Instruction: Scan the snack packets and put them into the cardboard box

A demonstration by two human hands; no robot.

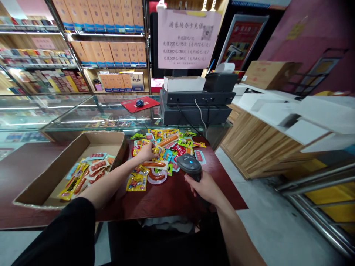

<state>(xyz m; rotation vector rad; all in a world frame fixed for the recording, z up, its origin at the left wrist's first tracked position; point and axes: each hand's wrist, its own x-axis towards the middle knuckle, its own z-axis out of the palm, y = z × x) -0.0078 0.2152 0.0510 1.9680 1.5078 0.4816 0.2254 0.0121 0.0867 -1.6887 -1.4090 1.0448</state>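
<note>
From where I'm standing, the person's right hand (205, 187) is closed round the handle of a dark handheld barcode scanner (189, 163), to the right of the open cardboard box (104, 137), its head angled over the near edge of a heap of snack packets. The left hand (146, 152) reaches into that heap, just right of the box, fingers curled narrowly against a yellow snack packet (158, 150); I can't tell whether they've actually pinched it. Also right of the box are a straight wrapped sausage (154, 164), a curved wrapped sausage (156, 177) and a flat yellow packet (137, 183), all on the dark red tabletop (227, 194). More wrapped snacks (97, 166) lie inside the box.

I'd expect the packets to be light and soft, their shiny film slippery enough to slide over one another. A pinch at a sealed edge or corner would suit them, leaving the printed face uncovered; the long sausages would bend a little, so I'd take them round the middle without squeezing. The scanner looks rigid and somewhat top-heavy, best held by its handle, as that hand has it.
</note>
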